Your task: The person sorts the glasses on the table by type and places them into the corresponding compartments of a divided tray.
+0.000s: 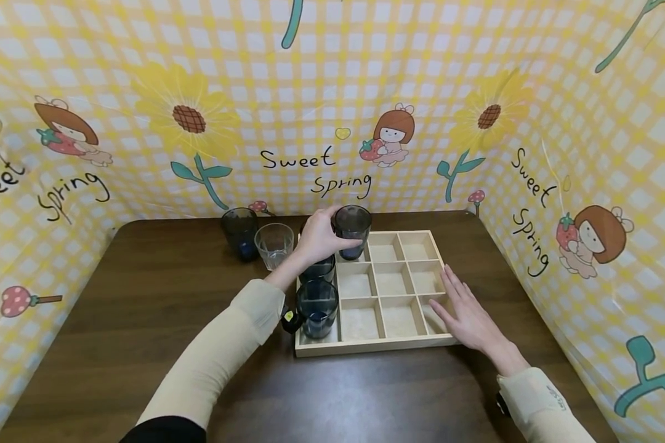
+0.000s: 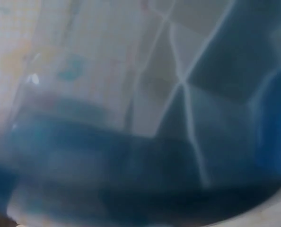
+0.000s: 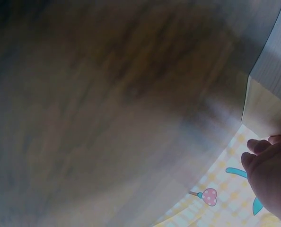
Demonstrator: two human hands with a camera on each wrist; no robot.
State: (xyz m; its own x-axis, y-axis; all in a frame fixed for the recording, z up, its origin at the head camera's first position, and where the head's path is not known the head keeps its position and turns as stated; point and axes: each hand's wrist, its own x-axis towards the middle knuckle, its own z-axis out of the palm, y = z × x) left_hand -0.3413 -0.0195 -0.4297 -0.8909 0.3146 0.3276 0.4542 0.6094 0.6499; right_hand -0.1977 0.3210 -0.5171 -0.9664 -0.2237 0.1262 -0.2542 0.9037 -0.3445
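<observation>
My left hand (image 1: 317,239) grips a dark tinted glass (image 1: 354,223) over the back row of a light wooden tray (image 1: 366,348) with square compartments. Two dark glasses are in the tray's left column: a front glass (image 1: 318,314) and a middle glass (image 1: 321,272), the latter partly covered by my arm. Close up and blurred, bluish tinted glass (image 2: 145,161) fills the left wrist view. On the tray's right side rests my right hand (image 1: 471,317), its fingers extended along the rim; the right wrist view shows this hand (image 3: 273,175) beside the pale wood.
Left of the tray, a clear glass (image 1: 274,243) and another dark glass (image 1: 240,234) stand on the brown table (image 1: 172,295). A small black object (image 1: 290,320) shows by my left cuff. A yellow checked cloth (image 1: 310,92) hangs behind and along both sides.
</observation>
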